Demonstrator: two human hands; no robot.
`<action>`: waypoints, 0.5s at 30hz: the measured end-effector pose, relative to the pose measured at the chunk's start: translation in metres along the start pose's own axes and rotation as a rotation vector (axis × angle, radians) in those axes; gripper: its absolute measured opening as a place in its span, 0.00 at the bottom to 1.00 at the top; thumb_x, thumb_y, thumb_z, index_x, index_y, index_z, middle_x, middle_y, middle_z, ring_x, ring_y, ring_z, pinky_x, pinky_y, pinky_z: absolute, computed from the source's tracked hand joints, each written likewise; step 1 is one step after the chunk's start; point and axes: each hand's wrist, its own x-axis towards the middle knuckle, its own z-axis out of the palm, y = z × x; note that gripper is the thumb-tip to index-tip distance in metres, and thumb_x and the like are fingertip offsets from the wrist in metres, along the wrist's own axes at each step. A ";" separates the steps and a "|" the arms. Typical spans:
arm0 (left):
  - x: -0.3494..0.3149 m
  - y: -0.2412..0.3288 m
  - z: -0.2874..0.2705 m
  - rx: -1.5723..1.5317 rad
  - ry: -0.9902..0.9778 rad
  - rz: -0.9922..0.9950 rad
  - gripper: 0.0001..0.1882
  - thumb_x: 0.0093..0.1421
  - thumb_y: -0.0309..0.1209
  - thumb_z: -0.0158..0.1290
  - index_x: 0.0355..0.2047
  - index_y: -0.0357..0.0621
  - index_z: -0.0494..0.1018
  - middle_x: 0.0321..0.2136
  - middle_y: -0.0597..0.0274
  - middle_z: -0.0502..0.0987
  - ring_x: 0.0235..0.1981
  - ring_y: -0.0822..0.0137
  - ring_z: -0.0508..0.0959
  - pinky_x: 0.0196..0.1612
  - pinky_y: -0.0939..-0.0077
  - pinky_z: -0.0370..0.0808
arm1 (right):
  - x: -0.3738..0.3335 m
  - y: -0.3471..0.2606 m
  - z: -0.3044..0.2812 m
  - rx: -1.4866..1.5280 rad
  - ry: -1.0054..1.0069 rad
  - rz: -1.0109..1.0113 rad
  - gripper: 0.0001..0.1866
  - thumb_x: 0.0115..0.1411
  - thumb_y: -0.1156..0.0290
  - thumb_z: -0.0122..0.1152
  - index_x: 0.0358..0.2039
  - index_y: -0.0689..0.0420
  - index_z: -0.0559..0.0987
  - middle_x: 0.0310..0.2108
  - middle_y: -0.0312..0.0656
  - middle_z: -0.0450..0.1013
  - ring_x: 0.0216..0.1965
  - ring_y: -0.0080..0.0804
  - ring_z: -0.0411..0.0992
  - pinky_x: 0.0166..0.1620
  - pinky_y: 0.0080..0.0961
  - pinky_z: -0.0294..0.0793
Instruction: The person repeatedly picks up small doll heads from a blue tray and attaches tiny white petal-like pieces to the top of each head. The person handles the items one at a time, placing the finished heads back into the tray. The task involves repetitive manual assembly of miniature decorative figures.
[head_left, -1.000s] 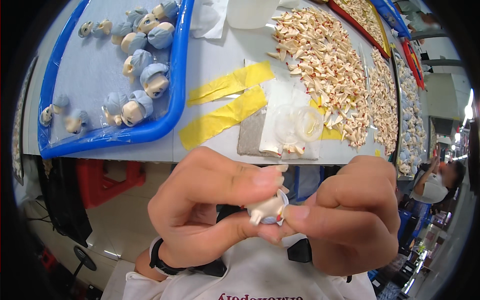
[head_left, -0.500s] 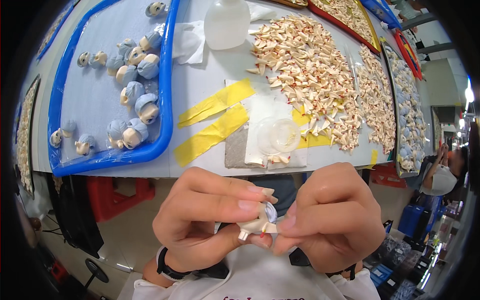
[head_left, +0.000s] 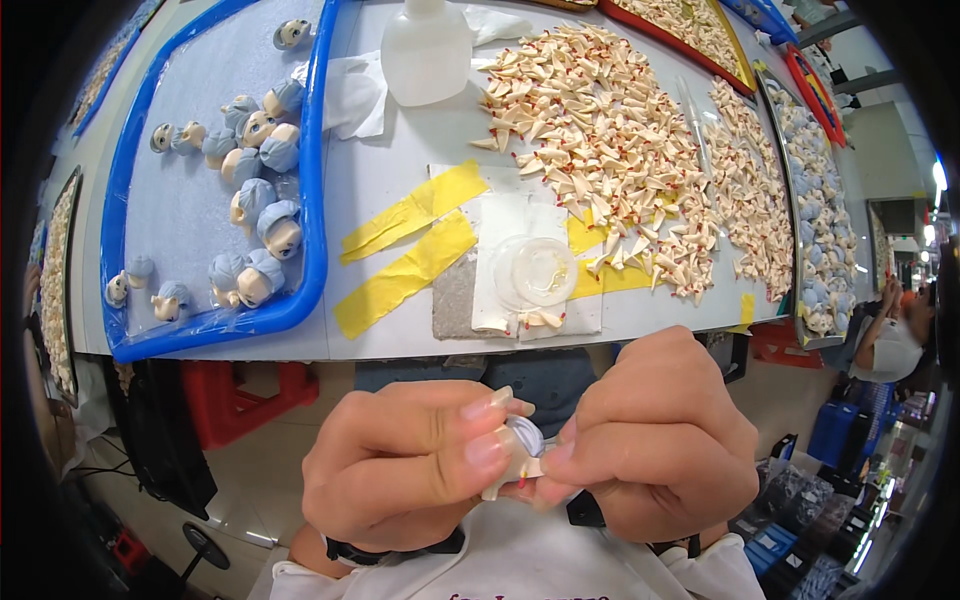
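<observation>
Near my body, in front of the table's edge, my left hand (head_left: 400, 462) grips a small cream figurine part (head_left: 525, 437) with a pale lavender, ridged section. Fingers cover most of its body. My right hand (head_left: 665, 440) is closed in a pinch on a little cream piece (head_left: 533, 466) with a red end, held against the figurine part's right side. Whether the two are joined, I cannot tell. Across the table spreads a heap of similar red-tipped cream pieces (head_left: 600, 130).
On the left stands a blue-rimmed tray (head_left: 313, 200) with several blue-haired doll heads (head_left: 262, 275). A shallow clear dish (head_left: 543, 272) sits near the table edge beside yellow tape (head_left: 410, 215). Behind are a translucent bottle (head_left: 425, 60) and tissue (head_left: 355, 95). Another tray of heads (head_left: 815, 200) lies right.
My left hand has tilted and shifted slightly, hiding more of the figurine part. My right fingers have come in closer to it. The table scene has slid a little left in view.
</observation>
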 end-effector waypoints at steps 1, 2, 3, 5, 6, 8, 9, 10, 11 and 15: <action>-0.001 0.000 0.003 0.006 0.016 0.011 0.18 0.36 0.10 0.60 0.31 0.32 0.72 0.30 0.50 0.70 0.29 0.57 0.77 0.31 0.68 0.80 | -0.001 0.000 0.000 -0.003 -0.001 0.001 0.11 0.37 0.82 0.64 0.22 0.53 0.76 0.22 0.34 0.70 0.20 0.23 0.67 0.24 0.20 0.60; -0.002 0.000 0.004 0.012 0.032 0.022 0.18 0.36 0.10 0.60 0.31 0.31 0.72 0.30 0.50 0.70 0.30 0.56 0.77 0.31 0.69 0.80 | -0.001 0.000 0.000 -0.005 -0.003 0.003 0.11 0.37 0.81 0.65 0.22 0.53 0.76 0.22 0.34 0.70 0.20 0.23 0.67 0.24 0.20 0.60; -0.002 0.000 0.003 0.016 0.023 0.022 0.18 0.36 0.10 0.60 0.31 0.31 0.72 0.31 0.50 0.70 0.30 0.56 0.77 0.30 0.69 0.80 | -0.001 0.000 0.000 -0.006 -0.005 0.005 0.11 0.37 0.80 0.66 0.22 0.53 0.76 0.22 0.34 0.70 0.20 0.23 0.67 0.24 0.20 0.60; -0.001 0.001 0.003 0.023 0.004 0.025 0.19 0.36 0.10 0.60 0.31 0.31 0.71 0.32 0.50 0.69 0.30 0.56 0.77 0.30 0.70 0.80 | -0.001 -0.001 -0.001 -0.009 -0.016 0.007 0.11 0.36 0.79 0.67 0.22 0.53 0.76 0.22 0.34 0.71 0.20 0.23 0.67 0.24 0.20 0.60; -0.002 0.001 0.003 0.016 0.010 0.030 0.19 0.36 0.09 0.60 0.31 0.31 0.71 0.31 0.50 0.69 0.30 0.56 0.77 0.30 0.70 0.80 | -0.001 -0.001 -0.002 -0.011 -0.024 0.007 0.11 0.36 0.78 0.68 0.22 0.53 0.76 0.22 0.33 0.71 0.20 0.23 0.67 0.24 0.20 0.60; -0.003 0.001 0.004 0.006 0.025 0.040 0.19 0.36 0.09 0.60 0.31 0.31 0.71 0.31 0.50 0.69 0.30 0.56 0.77 0.30 0.71 0.80 | 0.000 -0.002 -0.003 -0.010 -0.041 0.003 0.11 0.35 0.77 0.69 0.22 0.53 0.77 0.22 0.33 0.70 0.20 0.23 0.67 0.24 0.20 0.60; -0.003 0.002 0.004 0.008 0.026 0.037 0.19 0.36 0.10 0.60 0.31 0.31 0.71 0.31 0.51 0.69 0.30 0.56 0.77 0.30 0.70 0.80 | 0.001 -0.002 -0.003 -0.010 -0.046 0.002 0.11 0.35 0.77 0.69 0.22 0.53 0.77 0.22 0.33 0.70 0.20 0.23 0.67 0.24 0.20 0.60; -0.003 0.002 0.004 0.010 0.026 0.033 0.19 0.36 0.10 0.61 0.31 0.32 0.71 0.31 0.51 0.69 0.30 0.56 0.77 0.31 0.70 0.80 | 0.001 -0.003 -0.002 -0.009 -0.044 0.002 0.11 0.35 0.77 0.69 0.21 0.53 0.77 0.21 0.34 0.70 0.20 0.24 0.67 0.24 0.20 0.61; -0.003 0.003 0.003 0.012 0.027 0.029 0.20 0.35 0.10 0.61 0.32 0.32 0.71 0.30 0.51 0.69 0.30 0.55 0.77 0.31 0.69 0.81 | 0.001 -0.002 -0.001 -0.001 -0.040 0.000 0.11 0.35 0.77 0.69 0.22 0.53 0.77 0.21 0.34 0.70 0.20 0.24 0.67 0.24 0.20 0.61; -0.004 0.006 0.000 -0.021 0.028 -0.092 0.20 0.37 0.13 0.62 0.33 0.33 0.71 0.31 0.51 0.70 0.29 0.58 0.77 0.31 0.69 0.79 | 0.002 -0.001 0.002 0.033 -0.030 0.003 0.13 0.36 0.74 0.70 0.25 0.54 0.76 0.23 0.36 0.70 0.21 0.25 0.68 0.25 0.20 0.63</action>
